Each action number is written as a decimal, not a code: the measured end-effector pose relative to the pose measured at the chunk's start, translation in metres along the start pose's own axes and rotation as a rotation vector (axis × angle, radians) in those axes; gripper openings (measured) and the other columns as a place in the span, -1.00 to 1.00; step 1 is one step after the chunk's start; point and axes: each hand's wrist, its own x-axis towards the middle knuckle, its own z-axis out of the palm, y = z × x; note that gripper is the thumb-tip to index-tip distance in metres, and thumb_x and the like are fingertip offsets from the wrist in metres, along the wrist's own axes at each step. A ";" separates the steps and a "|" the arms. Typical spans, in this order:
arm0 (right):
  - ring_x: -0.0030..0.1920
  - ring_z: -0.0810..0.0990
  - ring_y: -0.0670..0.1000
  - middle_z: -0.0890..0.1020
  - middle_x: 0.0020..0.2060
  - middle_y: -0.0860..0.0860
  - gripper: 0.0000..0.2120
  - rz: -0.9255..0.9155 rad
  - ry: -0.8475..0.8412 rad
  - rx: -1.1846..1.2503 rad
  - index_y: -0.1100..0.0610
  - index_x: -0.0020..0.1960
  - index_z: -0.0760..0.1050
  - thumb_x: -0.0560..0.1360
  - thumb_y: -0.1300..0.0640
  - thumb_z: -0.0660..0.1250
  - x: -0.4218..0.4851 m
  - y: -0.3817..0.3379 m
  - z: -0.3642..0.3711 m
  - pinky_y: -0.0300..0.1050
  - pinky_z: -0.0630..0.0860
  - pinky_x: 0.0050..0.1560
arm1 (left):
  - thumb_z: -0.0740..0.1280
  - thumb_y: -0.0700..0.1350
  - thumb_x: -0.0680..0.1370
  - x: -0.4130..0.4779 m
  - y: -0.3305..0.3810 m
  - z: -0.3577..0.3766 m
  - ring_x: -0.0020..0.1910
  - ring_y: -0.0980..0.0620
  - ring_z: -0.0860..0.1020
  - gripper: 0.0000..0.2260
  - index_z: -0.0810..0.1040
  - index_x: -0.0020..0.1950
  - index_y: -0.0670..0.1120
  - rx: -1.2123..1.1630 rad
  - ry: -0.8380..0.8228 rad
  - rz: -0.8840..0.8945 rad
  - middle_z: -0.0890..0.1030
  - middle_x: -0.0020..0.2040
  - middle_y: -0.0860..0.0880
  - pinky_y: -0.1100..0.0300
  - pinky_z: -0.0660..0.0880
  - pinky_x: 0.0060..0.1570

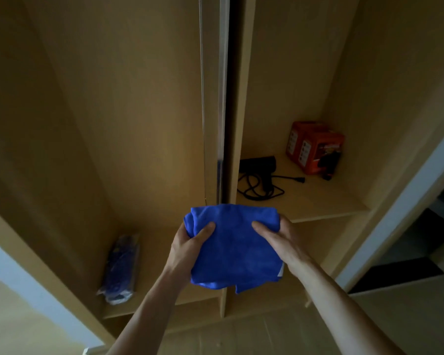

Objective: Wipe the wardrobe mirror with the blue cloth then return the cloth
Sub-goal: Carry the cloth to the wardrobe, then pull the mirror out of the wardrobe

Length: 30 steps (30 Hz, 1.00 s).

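Observation:
A folded blue cloth (235,245) is held up in front of the open wooden wardrobe. My left hand (190,248) grips its left edge, thumb on top. The right edge is pinched by my right hand (280,238), also thumb on top. The cloth hangs over the vertical divider (237,124) between the two compartments, above the shelves. A narrow shiny strip (222,98) runs up the door edge by the divider; no mirror face shows from here.
On the right shelf (318,201) lie a black hair dryer (263,166) with its coiled cord and an orange box (315,147). A plastic-wrapped blue item (121,267) lies on the lower left shelf. White door frames flank both sides.

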 end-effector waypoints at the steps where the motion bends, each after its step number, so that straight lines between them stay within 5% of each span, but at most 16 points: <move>1: 0.03 0.65 0.02 0.67 0.02 -0.02 -0.67 -0.013 0.016 0.005 0.01 0.15 0.52 0.47 -0.09 0.48 0.001 -0.002 0.002 0.05 0.58 0.11 | 0.54 0.20 0.44 0.000 0.003 -0.002 0.08 -0.06 0.73 -0.73 0.66 0.07 0.16 -0.002 -0.013 -0.009 0.75 0.08 -0.04 -0.12 0.64 0.10; 8: 0.03 0.71 0.09 0.73 0.00 0.02 -0.68 -0.017 -0.099 0.162 0.01 0.15 0.59 0.44 -0.05 0.50 -0.002 -0.011 0.013 0.20 0.58 0.17 | 0.43 0.11 0.55 0.006 0.013 -0.025 0.12 -0.08 0.72 -0.82 0.72 0.09 0.10 -0.189 -0.091 -0.111 0.73 0.15 -0.09 0.14 0.67 -0.08; 17: 0.05 0.70 0.14 0.73 0.02 0.09 -0.74 -0.017 -0.139 0.231 0.10 0.14 0.63 0.49 0.06 0.49 0.001 -0.031 0.037 0.27 0.54 0.22 | 0.42 0.15 0.60 0.016 0.028 -0.045 0.16 -0.10 0.70 -0.71 0.65 0.21 0.02 -0.101 -0.141 -0.054 0.73 0.16 -0.12 -0.01 0.65 0.09; 21: 0.13 0.68 0.15 0.71 0.09 0.10 -0.68 -0.083 -0.252 0.290 0.12 0.19 0.62 0.46 0.11 0.51 0.002 -0.043 0.035 0.02 0.61 0.08 | 0.56 0.04 0.51 0.020 0.045 -0.057 0.21 -0.19 0.68 -0.63 0.61 0.25 -0.04 -0.044 -0.325 -0.031 0.70 0.20 -0.19 0.01 0.65 0.07; 25: 0.19 0.65 0.09 0.67 0.18 0.09 -0.53 -0.105 -0.431 0.309 0.08 0.26 0.58 0.37 0.15 0.55 0.007 -0.057 0.029 -0.14 0.61 0.03 | 0.45 0.17 0.56 0.029 0.056 -0.065 0.20 -0.26 0.66 -0.53 0.57 0.27 -0.17 0.021 -0.306 0.003 0.68 0.14 -0.29 -0.12 0.60 0.18; 30: 0.18 0.65 0.08 0.69 0.14 0.08 -0.68 -0.129 -0.557 0.273 0.01 0.13 0.67 0.40 0.20 0.52 0.014 -0.073 0.035 -0.19 0.59 0.03 | 0.26 0.15 0.67 0.036 0.058 -0.045 -0.20 0.08 0.63 -0.67 0.62 -0.02 -0.08 0.131 -0.214 0.100 0.63 -0.24 -0.01 0.21 0.57 -0.12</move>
